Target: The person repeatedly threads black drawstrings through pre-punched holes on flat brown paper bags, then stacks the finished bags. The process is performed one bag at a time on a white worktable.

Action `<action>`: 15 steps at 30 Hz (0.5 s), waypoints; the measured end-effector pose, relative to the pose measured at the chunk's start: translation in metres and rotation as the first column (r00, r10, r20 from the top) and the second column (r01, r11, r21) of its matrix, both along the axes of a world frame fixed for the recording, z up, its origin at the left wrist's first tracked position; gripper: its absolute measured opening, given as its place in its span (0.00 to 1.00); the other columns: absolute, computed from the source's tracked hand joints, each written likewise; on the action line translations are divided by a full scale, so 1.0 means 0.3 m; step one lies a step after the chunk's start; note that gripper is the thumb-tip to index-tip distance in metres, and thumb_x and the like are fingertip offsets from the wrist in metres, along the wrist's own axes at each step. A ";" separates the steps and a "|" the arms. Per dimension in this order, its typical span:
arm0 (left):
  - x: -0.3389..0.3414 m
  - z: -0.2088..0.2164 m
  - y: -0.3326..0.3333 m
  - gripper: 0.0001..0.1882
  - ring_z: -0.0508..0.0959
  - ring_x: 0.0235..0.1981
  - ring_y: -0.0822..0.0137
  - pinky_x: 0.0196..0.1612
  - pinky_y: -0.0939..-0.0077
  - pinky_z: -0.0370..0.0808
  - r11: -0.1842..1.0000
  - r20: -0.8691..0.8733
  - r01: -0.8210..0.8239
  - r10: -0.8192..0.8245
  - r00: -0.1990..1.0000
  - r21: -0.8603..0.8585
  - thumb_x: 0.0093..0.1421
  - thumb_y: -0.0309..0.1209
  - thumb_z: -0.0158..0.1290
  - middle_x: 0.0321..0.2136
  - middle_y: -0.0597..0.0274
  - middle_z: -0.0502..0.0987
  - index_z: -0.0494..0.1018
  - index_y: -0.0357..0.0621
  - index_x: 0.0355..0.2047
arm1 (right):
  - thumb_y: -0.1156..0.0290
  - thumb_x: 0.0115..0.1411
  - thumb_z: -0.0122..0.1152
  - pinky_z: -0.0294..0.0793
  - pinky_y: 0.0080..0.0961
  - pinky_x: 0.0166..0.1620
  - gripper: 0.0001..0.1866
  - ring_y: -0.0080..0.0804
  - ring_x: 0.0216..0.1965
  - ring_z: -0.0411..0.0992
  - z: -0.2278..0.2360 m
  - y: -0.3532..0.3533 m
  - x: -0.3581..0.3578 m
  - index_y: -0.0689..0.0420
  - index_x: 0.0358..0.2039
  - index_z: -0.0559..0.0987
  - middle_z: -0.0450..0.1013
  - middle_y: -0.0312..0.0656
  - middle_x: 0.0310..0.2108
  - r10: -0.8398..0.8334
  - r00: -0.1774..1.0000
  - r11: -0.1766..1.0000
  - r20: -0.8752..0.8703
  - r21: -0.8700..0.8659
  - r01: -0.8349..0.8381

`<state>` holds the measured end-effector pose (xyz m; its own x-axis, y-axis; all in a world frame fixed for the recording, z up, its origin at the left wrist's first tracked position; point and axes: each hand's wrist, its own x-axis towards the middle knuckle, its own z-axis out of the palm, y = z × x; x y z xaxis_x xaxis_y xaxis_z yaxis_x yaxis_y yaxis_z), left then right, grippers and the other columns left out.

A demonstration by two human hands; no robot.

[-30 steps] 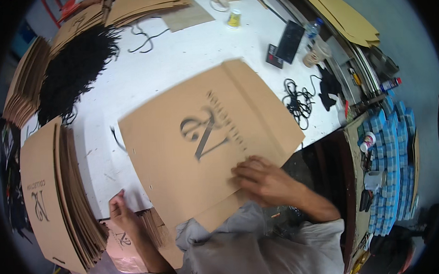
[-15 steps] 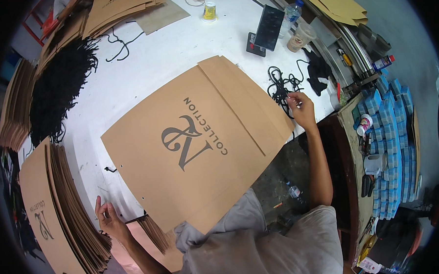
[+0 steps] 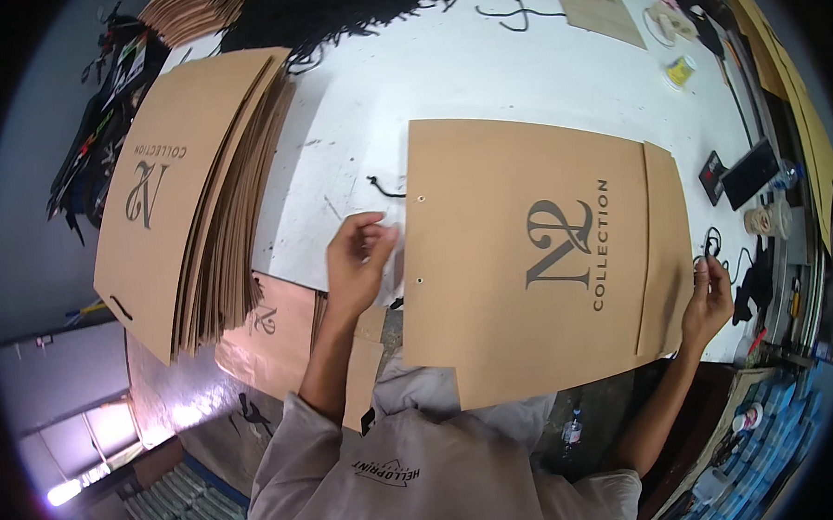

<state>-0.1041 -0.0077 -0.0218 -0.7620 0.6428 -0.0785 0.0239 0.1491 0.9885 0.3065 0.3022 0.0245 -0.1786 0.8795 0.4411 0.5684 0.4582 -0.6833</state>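
A flat brown paper bag (image 3: 508, 237) with a dark printed logo lies in front of me, overhanging the table's near edge. Two small holes show along its left side. My left hand (image 3: 356, 267) hovers beside that side, fingers loosely curled and thumb apart, with nothing in it. A short knotted black cord (image 3: 385, 189) pokes out from under the bag just above this hand. Past the bag's right edge, my right hand (image 3: 707, 303) pinches what looks like a black cord (image 3: 713, 240); its fingertips partly hide it.
Stacked brown bags (image 3: 191, 195) stand at the left, with more bags (image 3: 271, 327) lower down. A heap of black cords (image 3: 332, 17) lies at the far side. A phone on a stand (image 3: 750, 173), a plastic cup (image 3: 768, 220) and a yellow-white cup (image 3: 680, 72) are at the right.
The view has swung left, so the bag appears turned and farther right. My left hand has come up beside the bag's holed edge. The right hand remains by the cords.
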 end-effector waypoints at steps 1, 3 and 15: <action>0.007 -0.004 0.022 0.18 0.77 0.34 0.78 0.39 0.82 0.76 1.000 0.050 -0.013 0.012 0.999 0.023 0.63 0.26 0.65 0.33 0.64 0.79 0.74 0.34 0.50 | 0.76 0.67 0.64 0.75 0.24 0.47 0.10 0.30 0.39 0.77 0.052 -0.061 -0.106 0.66 0.46 0.83 0.80 0.45 0.36 0.141 0.989 0.989 -0.034 0.043 -0.139; 0.028 0.014 0.053 0.19 0.78 0.32 0.77 0.37 0.81 0.77 1.000 0.074 -0.017 0.016 0.997 0.013 0.62 0.24 0.65 0.33 0.62 0.79 0.74 0.31 0.51 | 0.79 0.64 0.66 0.76 0.23 0.44 0.09 0.29 0.39 0.77 0.117 -0.183 -0.288 0.66 0.43 0.84 0.79 0.45 0.37 0.405 0.902 0.913 -0.150 0.006 -0.409; 0.167 0.110 0.005 0.29 0.78 0.37 0.78 0.37 0.81 0.75 0.937 0.228 0.295 -0.333 0.915 0.189 0.62 0.18 0.60 0.33 0.65 0.75 0.67 0.33 0.63 | 0.78 0.65 0.62 0.73 0.32 0.32 0.05 0.39 0.29 0.75 0.076 -0.433 -0.788 0.63 0.41 0.79 0.73 0.46 0.32 0.818 0.565 0.526 -0.108 -0.256 -0.811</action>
